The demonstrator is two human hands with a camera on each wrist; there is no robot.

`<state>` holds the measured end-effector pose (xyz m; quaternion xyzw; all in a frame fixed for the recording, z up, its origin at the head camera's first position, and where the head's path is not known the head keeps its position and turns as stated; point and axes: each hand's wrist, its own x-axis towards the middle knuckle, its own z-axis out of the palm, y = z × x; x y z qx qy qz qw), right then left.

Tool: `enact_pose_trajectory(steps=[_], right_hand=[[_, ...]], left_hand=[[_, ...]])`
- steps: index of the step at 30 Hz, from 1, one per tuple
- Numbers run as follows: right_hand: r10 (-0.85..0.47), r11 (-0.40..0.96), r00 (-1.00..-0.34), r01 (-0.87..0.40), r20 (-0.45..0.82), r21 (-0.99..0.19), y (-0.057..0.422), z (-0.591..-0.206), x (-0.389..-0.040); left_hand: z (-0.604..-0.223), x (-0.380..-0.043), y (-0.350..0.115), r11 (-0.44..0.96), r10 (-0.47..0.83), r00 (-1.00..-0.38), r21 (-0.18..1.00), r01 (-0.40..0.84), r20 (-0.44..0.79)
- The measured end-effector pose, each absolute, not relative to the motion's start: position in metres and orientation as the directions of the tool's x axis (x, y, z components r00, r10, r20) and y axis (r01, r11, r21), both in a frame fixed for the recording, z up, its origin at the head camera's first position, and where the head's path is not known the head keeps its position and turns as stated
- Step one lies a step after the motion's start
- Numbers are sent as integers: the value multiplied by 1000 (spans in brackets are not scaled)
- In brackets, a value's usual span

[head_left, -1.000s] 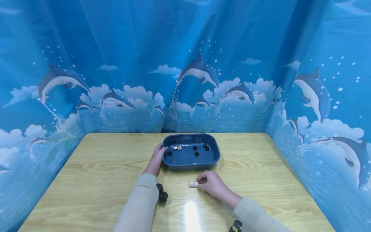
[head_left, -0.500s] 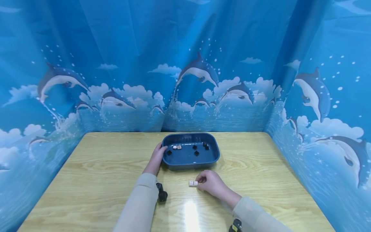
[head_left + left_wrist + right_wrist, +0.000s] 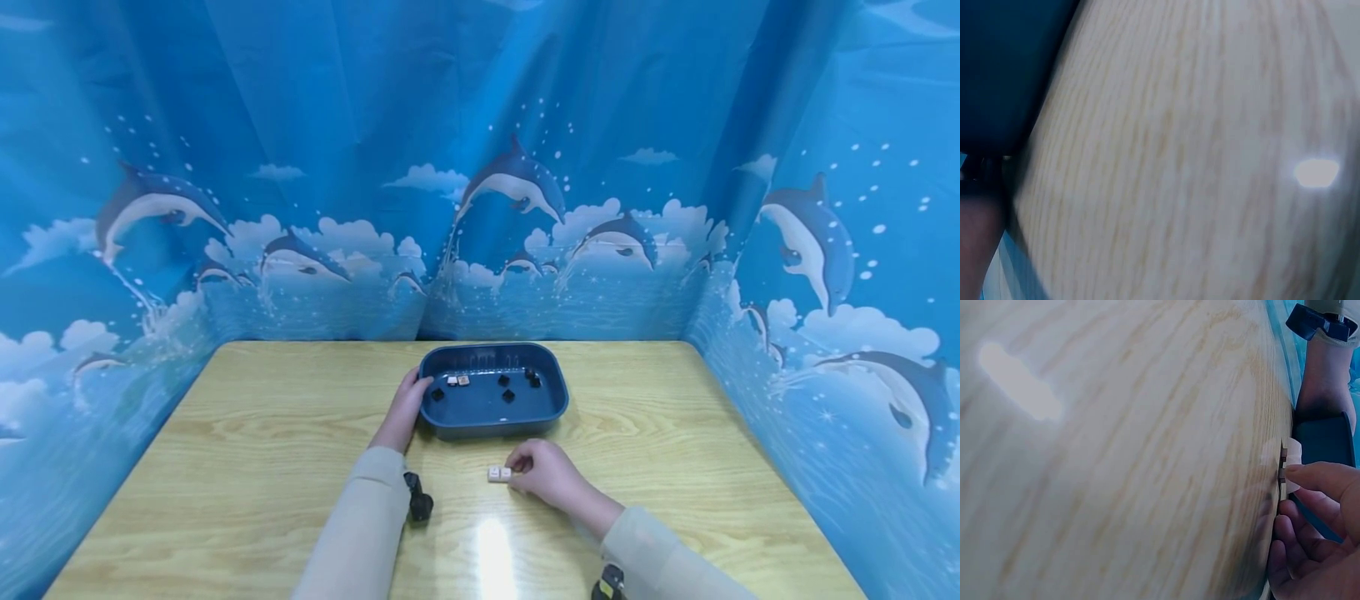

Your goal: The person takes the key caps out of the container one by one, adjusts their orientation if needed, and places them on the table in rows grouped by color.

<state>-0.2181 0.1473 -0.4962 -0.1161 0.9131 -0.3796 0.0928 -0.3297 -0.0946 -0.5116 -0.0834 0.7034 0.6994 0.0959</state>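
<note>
Two small white keycaps (image 3: 493,474) lie side by side on the table in front of a dark blue tray (image 3: 491,431). My right hand (image 3: 547,473) pinches the right-hand keycap (image 3: 506,473) of this pair between thumb and index finger; in the right wrist view the white keycaps (image 3: 1294,452) stand at the fingertips. At the tray's left end my left hand (image 3: 406,410) grips the wall, thumb over the rim and the other fingers hidden outside. Inside the tray are several black keycaps (image 3: 508,396), a white one (image 3: 452,381) and one with an orange-brown mark (image 3: 463,380).
The light wood table (image 3: 262,467) runs back to a blue dolphin-print curtain (image 3: 360,208), which also closes in both sides. A bright reflection (image 3: 496,554) shines on the tabletop near the front. Black wrist cameras (image 3: 420,502) sit at both sleeves.
</note>
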Motion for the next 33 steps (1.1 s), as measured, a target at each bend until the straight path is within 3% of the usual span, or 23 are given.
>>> enact_pose_trajectory(steps=[25,33], right_hand=[[-305,678,-951,-177,-54,-713,149,-491,-218],[-343,723,-938,-226,-56,-653,149,-467,-217]], left_hand=[[-511,-328,-95,25,21,-966,967,-255,-256],[-512,-329,-94,30,7,-962,962,-272,-272]])
